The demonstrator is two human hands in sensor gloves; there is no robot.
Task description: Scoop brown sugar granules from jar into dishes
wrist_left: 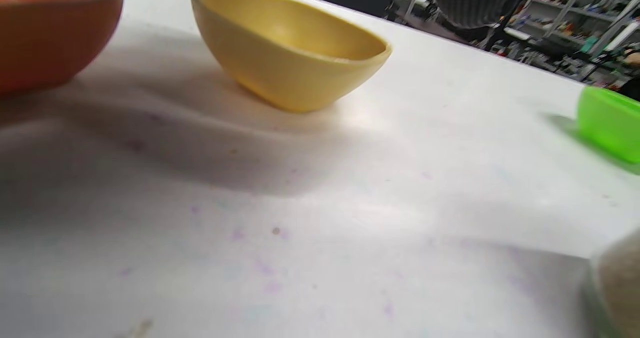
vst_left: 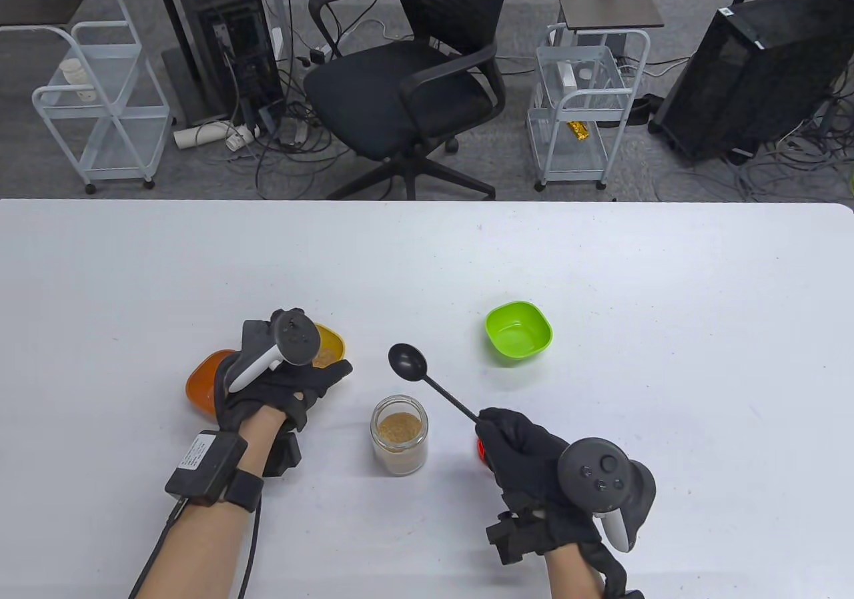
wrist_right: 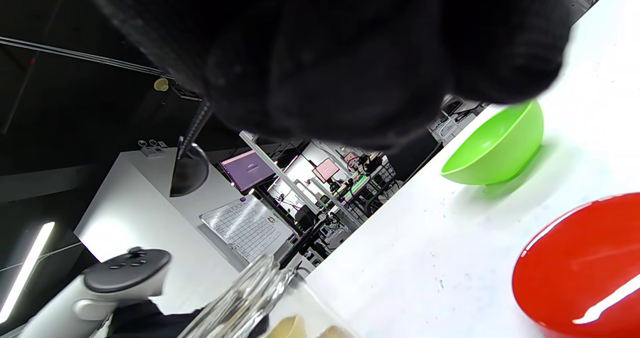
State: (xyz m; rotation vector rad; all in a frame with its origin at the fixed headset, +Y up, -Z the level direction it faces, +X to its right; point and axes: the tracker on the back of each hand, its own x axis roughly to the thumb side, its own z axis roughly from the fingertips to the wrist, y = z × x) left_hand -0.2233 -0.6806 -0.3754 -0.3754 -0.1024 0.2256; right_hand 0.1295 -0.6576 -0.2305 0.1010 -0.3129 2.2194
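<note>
Farthest left, partly under the left hand (vst_left: 277, 385), sit an orange dish (vst_left: 203, 382) and a yellow dish (vst_left: 330, 347); the yellow one shows a little brown sugar at its bottom in the table view. That hand lies palm down over the gap between them, its fingers (vst_left: 327, 377) spread and loose, holding nothing that I can see, with the tracker riding on its back. Just right of those fingertips and slightly nearer the person stands the glass jar (vst_left: 399, 434), lid off, upright, holding brown sugar (vst_left: 399, 427) to well below its rim. Right again, the black spoon (vst_left: 430, 380) runs on a slant: its bowl hangs up and away from the right hand's fingers, above and beyond the jar's mouth, and it looks empty. The handle slopes back down into the right hand (vst_left: 534, 459), whose fingers (vst_left: 497, 425) are closed round its end in a firm grip. So the jar lies left of and a little below the spoon bowl, and the right hand is the one placed to dip. A red dish (wrist_right: 580, 263) sits just beneath that hand, largely hidden from above. Farther off from its fingers, up and to the right of the spoon bowl, stands a green dish (vst_left: 519, 332), seemingly empty.
</note>
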